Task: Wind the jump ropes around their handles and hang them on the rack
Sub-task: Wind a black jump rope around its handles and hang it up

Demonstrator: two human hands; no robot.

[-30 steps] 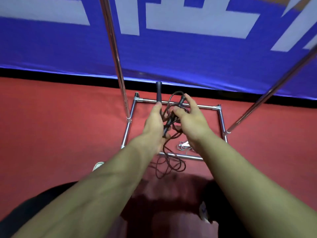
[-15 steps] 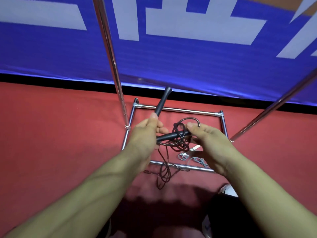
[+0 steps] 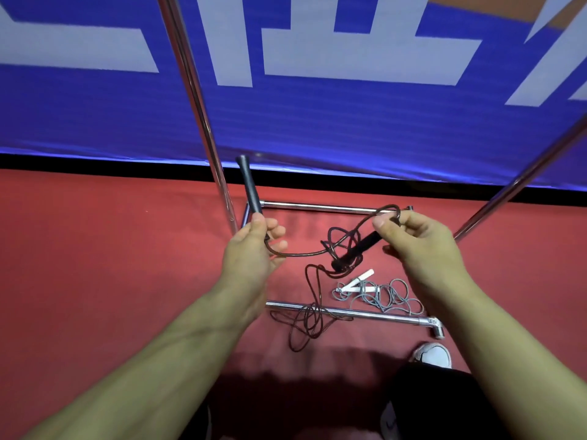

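Note:
My left hand [image 3: 251,252] grips one black handle [image 3: 249,187] of a dark jump rope, and the handle points up and away. My right hand [image 3: 416,246] holds the other black handle [image 3: 359,249], which slants down to the left with rope looped loosely around it. The dark rope [image 3: 309,315] sags between my hands and trails in a tangle onto the floor. A second jump rope, grey with white handles [image 3: 374,290], lies coiled on the floor inside the rack's base. The chrome rack's [image 3: 203,122] uprights rise on both sides of my hands.
The rack's base bars [image 3: 349,312] form a rectangle on the red carpet [image 3: 111,265]. A blue banner with white shapes [image 3: 317,106] hangs close behind. My white shoe [image 3: 433,355] stands near the rack's front right corner.
My hands have moved apart, and the two black handles have separated. The left handle has swung upright; the right one now hangs lower, and more rope stretches between them.

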